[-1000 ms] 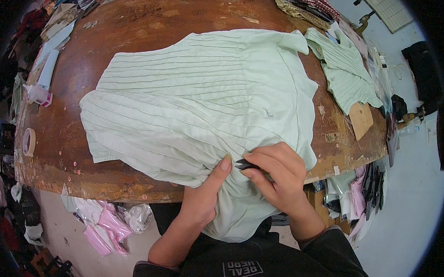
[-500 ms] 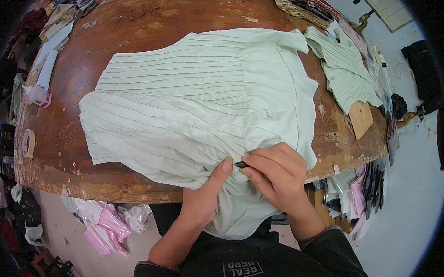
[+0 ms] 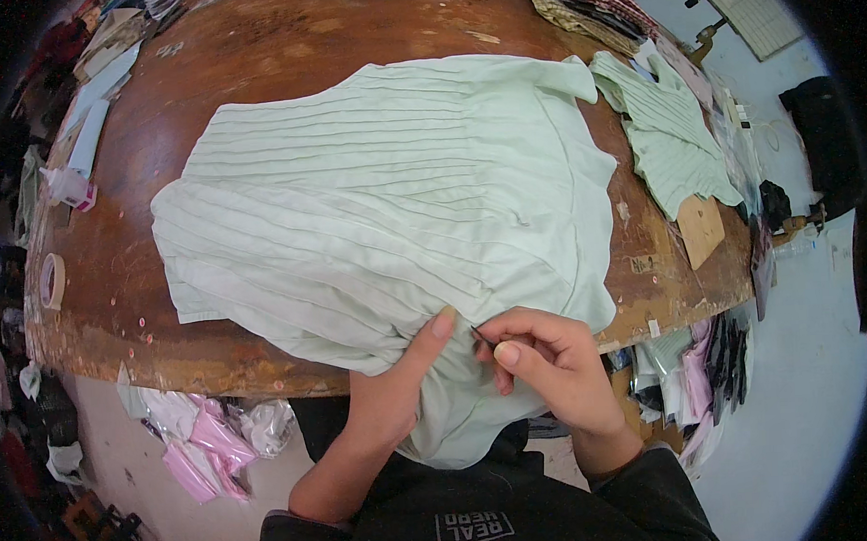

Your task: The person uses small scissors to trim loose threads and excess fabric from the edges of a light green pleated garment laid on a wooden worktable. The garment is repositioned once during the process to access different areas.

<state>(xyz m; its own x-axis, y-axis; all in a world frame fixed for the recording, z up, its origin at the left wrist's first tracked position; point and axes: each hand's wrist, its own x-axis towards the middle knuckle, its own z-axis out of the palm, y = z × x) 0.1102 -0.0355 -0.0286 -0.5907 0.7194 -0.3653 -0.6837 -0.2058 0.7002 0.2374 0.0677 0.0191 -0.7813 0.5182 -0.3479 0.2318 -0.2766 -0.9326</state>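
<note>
A pale green pleated garment (image 3: 372,196) lies spread over the wooden table (image 3: 278,40), its near end hanging over the front edge towards me. My left hand (image 3: 400,383) pinches a gathered fold at that edge, thumb on top and the other fingers hidden underneath. Just to its right, my right hand (image 3: 549,362) is closed around a small dark pointed tool (image 3: 482,337). The tip is close to the cloth by my left thumb; whether it touches, I cannot tell. Most of the tool is hidden by my fingers.
Another pale green pleated piece (image 3: 674,129) lies at the right, by a tan card (image 3: 701,230). Folded checked fabric (image 3: 601,7) is stacked at the far right. At the left are a tape roll (image 3: 53,281) and a white bottle (image 3: 70,190). Bagged pink clothes (image 3: 209,440) sit below the table.
My right hand has turned and drawn slightly down, its thumb and fingers shifting on the dark tool, which now points up and left. My left hand keeps its pinch on the cloth.
</note>
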